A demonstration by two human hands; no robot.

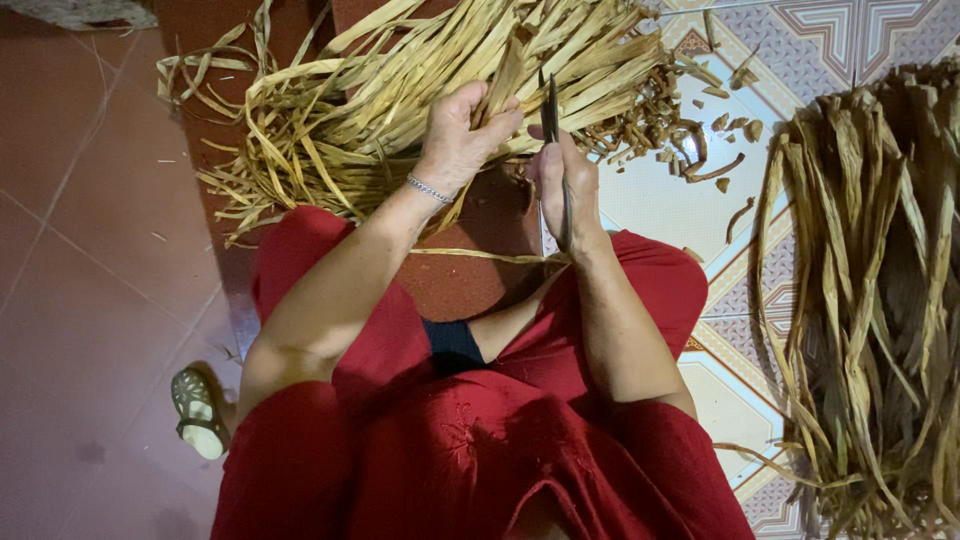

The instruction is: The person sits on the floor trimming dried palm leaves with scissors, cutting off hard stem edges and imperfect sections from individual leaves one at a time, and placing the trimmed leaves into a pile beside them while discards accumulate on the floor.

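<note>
One upright knife [552,120], tip away.

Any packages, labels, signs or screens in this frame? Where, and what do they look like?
None in view. Only dried plant strips under the left hand, a thin dark blade in the right hand, a second strip bundle at right, and patterned floor tiles.

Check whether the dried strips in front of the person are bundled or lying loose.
Loose. The pale dried strips fan out over the floor with no tie visible; the left hand grips only a few.
</note>
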